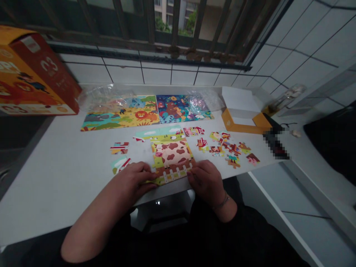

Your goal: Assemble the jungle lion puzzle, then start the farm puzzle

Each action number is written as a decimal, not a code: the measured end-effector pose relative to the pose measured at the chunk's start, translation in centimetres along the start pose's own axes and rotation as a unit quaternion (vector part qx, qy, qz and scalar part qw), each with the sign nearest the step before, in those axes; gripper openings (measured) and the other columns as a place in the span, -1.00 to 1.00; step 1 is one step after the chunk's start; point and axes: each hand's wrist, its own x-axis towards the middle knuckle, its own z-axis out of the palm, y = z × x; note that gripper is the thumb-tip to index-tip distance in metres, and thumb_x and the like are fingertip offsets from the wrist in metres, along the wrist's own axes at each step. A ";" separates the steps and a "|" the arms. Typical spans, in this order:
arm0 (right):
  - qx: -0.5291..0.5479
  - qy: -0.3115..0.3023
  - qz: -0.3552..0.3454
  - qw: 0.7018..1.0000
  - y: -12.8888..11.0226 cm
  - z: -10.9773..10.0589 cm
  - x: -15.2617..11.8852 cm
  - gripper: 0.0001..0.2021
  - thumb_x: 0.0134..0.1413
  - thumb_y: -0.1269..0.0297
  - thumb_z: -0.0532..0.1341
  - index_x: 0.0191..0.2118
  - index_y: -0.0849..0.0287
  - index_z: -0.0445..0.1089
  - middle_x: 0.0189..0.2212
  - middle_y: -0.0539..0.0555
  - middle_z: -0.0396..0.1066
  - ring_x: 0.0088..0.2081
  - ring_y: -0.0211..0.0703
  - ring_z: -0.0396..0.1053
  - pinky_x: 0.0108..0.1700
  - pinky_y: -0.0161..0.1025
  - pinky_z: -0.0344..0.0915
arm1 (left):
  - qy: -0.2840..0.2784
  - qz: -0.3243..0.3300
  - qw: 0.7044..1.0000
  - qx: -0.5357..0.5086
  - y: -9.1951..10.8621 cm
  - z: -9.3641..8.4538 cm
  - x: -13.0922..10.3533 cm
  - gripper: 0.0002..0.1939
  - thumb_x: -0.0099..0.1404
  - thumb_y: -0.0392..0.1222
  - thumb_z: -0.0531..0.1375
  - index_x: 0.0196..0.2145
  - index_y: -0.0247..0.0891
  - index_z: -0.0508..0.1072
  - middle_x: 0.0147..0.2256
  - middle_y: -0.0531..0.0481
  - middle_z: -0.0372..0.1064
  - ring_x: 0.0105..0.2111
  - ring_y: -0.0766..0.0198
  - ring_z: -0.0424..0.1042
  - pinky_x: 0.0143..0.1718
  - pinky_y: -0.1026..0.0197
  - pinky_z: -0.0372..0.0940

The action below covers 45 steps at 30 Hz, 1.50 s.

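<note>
A partly joined jigsaw puzzle [175, 154] with a spotted cow and a white fence lies flat near the table's front edge. My left hand [139, 178] has its fingers bent together at the puzzle's lower left corner, on a green piece. At the lower right corner, beside the fence, rests my right hand [204, 178], its fingers curled in against the puzzle edge. Loose puzzle pieces [233, 148] are spread to the right. A few more pieces [119, 147] lie to the left, one near my left wrist.
Behind the puzzle lie a lion picture [125, 115] and a dark blue animal picture [180, 107], with clear plastic wrap [107, 97] over part. An open yellow box [244, 124] is at the back right. A large orange box [36, 74] stands at the back left.
</note>
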 end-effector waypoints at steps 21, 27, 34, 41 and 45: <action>0.012 -0.079 -0.031 0.996 0.4 0.2 -0.8 -0.80 0.51 0.27 0.30 0.13 0.00 0.59 0.12 0.11 0.69 0.13 0.03 0.62 0.14 0.09 0.49 | 0.010 0.030 0.992 0.124 1.0 1.3 0.0 -0.73 0.45 -0.29 0.23 -0.13 -0.04 0.76 -0.05 -0.11 0.60 -0.22 0.12 0.51 -0.14 0.07 0.41; 0.017 -0.087 -0.014 0.996 0.8 -0.1 -0.6 -0.80 0.52 0.31 0.28 0.13 0.01 0.58 0.11 0.11 0.68 0.14 0.03 0.60 0.13 0.08 0.46 | 0.016 0.034 0.994 0.106 1.7 1.3 0.4 -0.73 0.44 -0.33 0.25 -0.13 -0.06 0.76 -0.08 -0.12 0.59 -0.20 0.08 0.52 -0.15 0.05 0.43; -0.014 -0.076 0.045 0.996 1.4 -0.5 -0.1 -0.86 0.51 0.27 0.28 0.03 0.03 0.60 0.02 0.13 0.67 0.06 0.06 0.54 0.13 0.09 0.41 | 0.012 0.029 0.997 0.070 2.3 0.7 0.6 -0.75 0.42 -0.31 0.25 -0.17 -0.06 0.74 -0.08 -0.11 0.59 -0.20 0.10 0.53 -0.13 0.06 0.44; -0.191 0.021 0.198 0.961 4.8 -0.6 1.4 -0.66 0.39 0.03 0.38 0.10 0.15 0.59 0.17 0.37 0.50 0.20 0.35 0.37 0.19 0.27 0.32 | 0.045 0.032 0.998 0.018 0.7 0.2 0.2 -0.77 0.47 -0.09 0.30 0.02 -0.06 0.69 0.00 -0.14 0.57 -0.07 0.02 0.57 -0.05 -0.02 0.48; -0.199 0.014 0.234 0.952 6.0 0.0 2.0 -0.65 0.36 -0.06 0.39 -0.04 0.15 0.62 0.16 0.37 0.51 0.20 0.38 0.34 0.20 0.27 0.30 | 0.123 -0.027 0.991 0.054 -1.5 -2.1 -1.6 -0.61 0.47 0.20 0.31 0.06 -0.08 0.62 0.05 -0.18 0.57 0.05 -0.11 0.55 0.11 -0.16 0.47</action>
